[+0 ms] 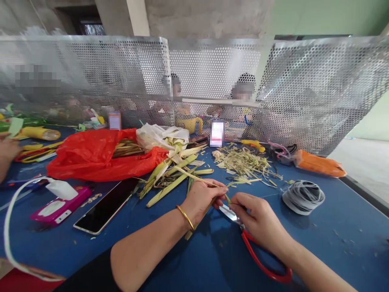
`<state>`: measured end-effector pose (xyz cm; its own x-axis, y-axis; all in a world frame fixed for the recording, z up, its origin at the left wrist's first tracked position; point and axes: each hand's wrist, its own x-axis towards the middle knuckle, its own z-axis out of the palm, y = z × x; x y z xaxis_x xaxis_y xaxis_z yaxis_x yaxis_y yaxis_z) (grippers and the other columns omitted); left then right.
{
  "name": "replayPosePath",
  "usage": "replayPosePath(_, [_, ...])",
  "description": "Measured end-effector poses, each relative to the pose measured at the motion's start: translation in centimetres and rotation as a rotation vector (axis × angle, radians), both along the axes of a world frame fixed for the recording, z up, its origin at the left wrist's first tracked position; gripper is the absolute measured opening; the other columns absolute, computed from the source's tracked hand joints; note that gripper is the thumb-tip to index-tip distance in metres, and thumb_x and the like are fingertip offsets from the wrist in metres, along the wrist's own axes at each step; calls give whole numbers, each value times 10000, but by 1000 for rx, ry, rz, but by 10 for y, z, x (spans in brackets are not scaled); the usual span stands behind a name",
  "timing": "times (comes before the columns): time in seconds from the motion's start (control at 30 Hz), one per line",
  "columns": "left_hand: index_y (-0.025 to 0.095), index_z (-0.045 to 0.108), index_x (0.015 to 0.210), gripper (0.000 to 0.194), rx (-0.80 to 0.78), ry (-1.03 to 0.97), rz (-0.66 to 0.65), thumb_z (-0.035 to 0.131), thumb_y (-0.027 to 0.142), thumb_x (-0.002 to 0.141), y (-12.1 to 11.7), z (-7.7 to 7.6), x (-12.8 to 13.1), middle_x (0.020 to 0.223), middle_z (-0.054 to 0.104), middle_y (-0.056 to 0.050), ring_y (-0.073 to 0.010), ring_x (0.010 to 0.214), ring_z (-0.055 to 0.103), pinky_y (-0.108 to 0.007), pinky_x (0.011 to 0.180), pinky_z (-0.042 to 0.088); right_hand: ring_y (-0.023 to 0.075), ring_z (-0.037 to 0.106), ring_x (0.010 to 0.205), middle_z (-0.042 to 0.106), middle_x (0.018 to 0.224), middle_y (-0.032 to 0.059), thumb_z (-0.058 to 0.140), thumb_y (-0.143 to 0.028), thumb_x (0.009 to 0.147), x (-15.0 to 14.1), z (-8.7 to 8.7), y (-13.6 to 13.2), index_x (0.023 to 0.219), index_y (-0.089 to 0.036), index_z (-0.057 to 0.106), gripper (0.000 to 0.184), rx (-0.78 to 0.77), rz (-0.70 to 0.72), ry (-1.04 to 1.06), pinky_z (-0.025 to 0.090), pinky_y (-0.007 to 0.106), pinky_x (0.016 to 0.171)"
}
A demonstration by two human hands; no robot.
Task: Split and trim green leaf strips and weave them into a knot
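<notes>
Evidently, a red plastic bag [82, 152] was left gaping, with dry brown leaves [127, 149] contained inside. Just right of this bag, a white plastic bag [150, 135] was partly filled with pale leaf scraps [176, 142]. Farther right and beyond the bag, a yellow mug [186, 125] was seen through the mesh, its contents hidden. Right of and nearer than the bag, a slender leaf strip [190, 175] was pinched in the left hand [200, 198]; its greenish end was gripped by the right hand [258, 213], kept close by. The strip was judged light, pliable and prone to splitting lengthwise, best held by thumb and fingertips near the worked end. Beneath the right hand, red-handled scissors [230, 213] were seen; whether they were held could not be told.
</notes>
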<state>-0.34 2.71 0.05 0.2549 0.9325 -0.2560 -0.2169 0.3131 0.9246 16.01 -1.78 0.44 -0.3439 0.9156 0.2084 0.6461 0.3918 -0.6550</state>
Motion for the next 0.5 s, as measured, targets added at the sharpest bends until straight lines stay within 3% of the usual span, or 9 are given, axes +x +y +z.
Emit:
replayPosePath(0.2, [112,696,804,187,-15,13,-158,683,293,760,1,4,-7,679,671,-44,-100,486,577,-202,459,449,140,497,657,594,703,3,541,-520,843,3,-8,17,770,-169,636,370,-287,-203,439,383,257,618])
replayPosePath(0.33, [112,714,797,185,20,69,-297,703,289,745,-7,1,-3,673,675,-45,-93,491,573,-197,477,458,116,455,589,573,650,-1,699,-497,710,3,-11,20,720,-158,643,343,-462,-255,741,366,253,585])
replayPosePath(0.4, [107,706,759,139,21,100,-321,710,243,732,-11,0,1,614,661,-38,-88,466,560,-200,489,462,104,424,546,514,567,-26,741,-457,663,1,-14,19,598,-169,585,334,-427,-273,784,351,250,562])
replayPosePath(0.5, [103,692,713,101,-2,124,-301,696,201,734,-13,-1,5,552,643,-35,-95,443,560,-206,492,460,113,439,557,505,548,-31,725,-441,680,-1,-17,19,554,-181,548,339,-255,-318,750,364,259,582])
